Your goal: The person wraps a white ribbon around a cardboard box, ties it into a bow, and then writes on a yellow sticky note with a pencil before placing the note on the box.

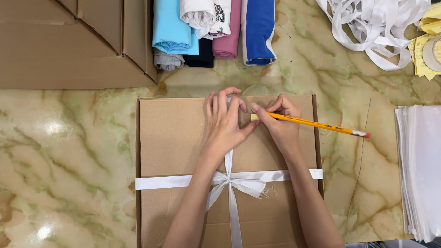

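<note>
At centre frame, a flat cardboard box [183, 138] lies on the marbled green worktop [69, 151], tied with a white ribbon [165, 182] knotted in a bow [229, 180] near its lower middle. The left hand [225, 121] rests on the box's upper part, fingers bent and pressing down on the vertical ribbon run; it grasps nothing. The right hand [281, 121] is closed around a yellow pencil [317, 124], tip toward a small pale tag [254, 117] just beside the left thumb, eraser end pointing to the right of the frame.

Procedure for the marking step:
1. Keep the left hand pressing flat so the tag and ribbon cannot slide.
2. Hold the pencil low, near the tip, for control.
3. Use light strokes; the cardboard gives and could dent, by judgement.
4. Keep both wrists clear of the bow to avoid loosening it.

Surrounding packages and materials:
- Upper left: a large open brown carton [69, 46], flaps folded in.
- Top centre: folded garments [206, 27] in light blue, white, pink, dark blue, grey and black, side by side.
- Upper right: a loose heap of white ribbon [372, 27]; beside it yellow paper slips [420, 59] and a tape roll [432, 53], partly cut off.
- Right edge: a stack of clear plastic bags [420, 170].
</note>
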